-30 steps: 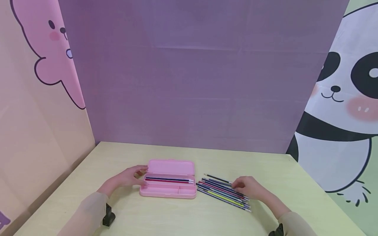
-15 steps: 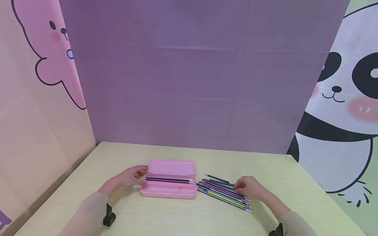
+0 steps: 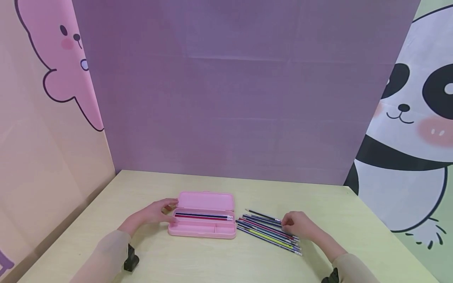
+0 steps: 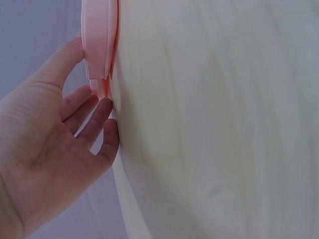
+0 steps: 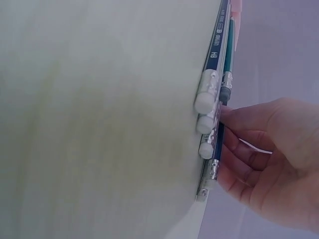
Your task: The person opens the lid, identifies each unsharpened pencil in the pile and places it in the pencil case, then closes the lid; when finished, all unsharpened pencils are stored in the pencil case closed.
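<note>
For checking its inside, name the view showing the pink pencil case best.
The head view: the pink pencil case shows nearly whole, open, with pencils inside. The left wrist view shows only one end, touched by the left hand; the right wrist view, a pink sliver, probably the case.

The pink pencil case (image 3: 194, 228) lies open and flat, its lid (image 3: 205, 201) folded back away from the person, with dark and red pencils (image 3: 202, 216) lengthwise in its long rear compartment; the left hand (image 3: 152, 212) touches its left end. Just beside its right end, loose pencils (image 3: 263, 231), mostly dark, one yellow, lie slantwise in a fan, white erasers rightward, the right hand (image 3: 301, 226) touching them.
</note>
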{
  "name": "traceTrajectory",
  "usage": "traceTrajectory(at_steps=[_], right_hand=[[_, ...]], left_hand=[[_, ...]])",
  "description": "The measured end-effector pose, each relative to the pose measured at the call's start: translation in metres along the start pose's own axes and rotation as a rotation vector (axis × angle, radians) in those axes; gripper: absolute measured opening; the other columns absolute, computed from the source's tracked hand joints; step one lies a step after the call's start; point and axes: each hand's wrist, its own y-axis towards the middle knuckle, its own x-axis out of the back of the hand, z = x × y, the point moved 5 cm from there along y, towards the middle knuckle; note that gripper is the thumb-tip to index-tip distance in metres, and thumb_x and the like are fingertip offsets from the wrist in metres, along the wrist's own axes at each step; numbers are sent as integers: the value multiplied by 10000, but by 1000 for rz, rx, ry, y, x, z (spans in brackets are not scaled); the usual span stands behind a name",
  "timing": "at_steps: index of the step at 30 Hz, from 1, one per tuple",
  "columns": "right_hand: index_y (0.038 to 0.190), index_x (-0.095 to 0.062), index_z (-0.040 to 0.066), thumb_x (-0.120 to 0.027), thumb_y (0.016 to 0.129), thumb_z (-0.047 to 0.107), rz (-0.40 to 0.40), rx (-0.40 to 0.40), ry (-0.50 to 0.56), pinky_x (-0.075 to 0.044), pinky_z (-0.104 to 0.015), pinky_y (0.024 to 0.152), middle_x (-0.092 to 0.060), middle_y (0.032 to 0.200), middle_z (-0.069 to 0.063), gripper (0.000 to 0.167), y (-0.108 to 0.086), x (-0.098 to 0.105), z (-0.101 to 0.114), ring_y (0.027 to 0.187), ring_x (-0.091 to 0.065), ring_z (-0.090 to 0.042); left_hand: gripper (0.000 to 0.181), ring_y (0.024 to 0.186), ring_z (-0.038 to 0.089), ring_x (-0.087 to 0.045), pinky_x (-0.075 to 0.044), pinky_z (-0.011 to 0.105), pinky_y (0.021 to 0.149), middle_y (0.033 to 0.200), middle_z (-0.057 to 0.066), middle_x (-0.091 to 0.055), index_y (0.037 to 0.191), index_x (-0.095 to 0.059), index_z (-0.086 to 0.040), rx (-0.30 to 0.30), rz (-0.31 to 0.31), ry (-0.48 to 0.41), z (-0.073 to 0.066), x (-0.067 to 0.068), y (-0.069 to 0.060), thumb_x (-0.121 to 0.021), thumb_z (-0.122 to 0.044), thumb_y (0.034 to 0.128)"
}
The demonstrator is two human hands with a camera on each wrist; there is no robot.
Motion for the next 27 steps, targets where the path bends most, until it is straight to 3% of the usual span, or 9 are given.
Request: traceTrajectory(at_steps=[14, 27], right_hand=[[837, -642, 46, -666, 845, 93, -81, 2, -34, -474, -223, 623, -628, 777, 38, 53, 1, 7, 2, 707, -532, -58], [890, -641, 64, -646, 862, 79, -143, -13, 23, -477, -223, 600, -626, 817, 2, 33, 5, 16, 9, 740, -554, -112]], left_hand=[[750, 1177, 315, -491, -411, 519, 1001, 1379, 134, -483, 1401, -422, -84, 16, -14, 24, -3, 0, -1, -770, -288, 769], [760, 1195, 334, -481, -397, 531, 1011, 1392, 147, -470, 1408, -406, -74, 6, -7, 8, -4, 0, -3, -763, -294, 775]])
